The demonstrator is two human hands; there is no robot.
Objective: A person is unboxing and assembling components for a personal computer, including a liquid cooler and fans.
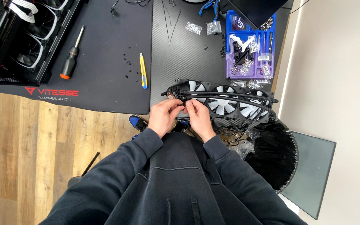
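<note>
Head view, left hand [163, 116] and right hand [198, 117] fingers pinching a small part, unclear, beside fan radiator [226, 104], screwdriver [71, 54] on table [105, 62].

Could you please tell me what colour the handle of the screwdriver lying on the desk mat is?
The screwdriver handle is black with an orange end, seen in the head view.

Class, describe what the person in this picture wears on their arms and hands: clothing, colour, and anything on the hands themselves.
Both arms are covered by long dark navy sweatshirt sleeves with ribbed cuffs at the wrists. The left hand and right hand are bare: no gloves, and no rings or watch show.
</note>
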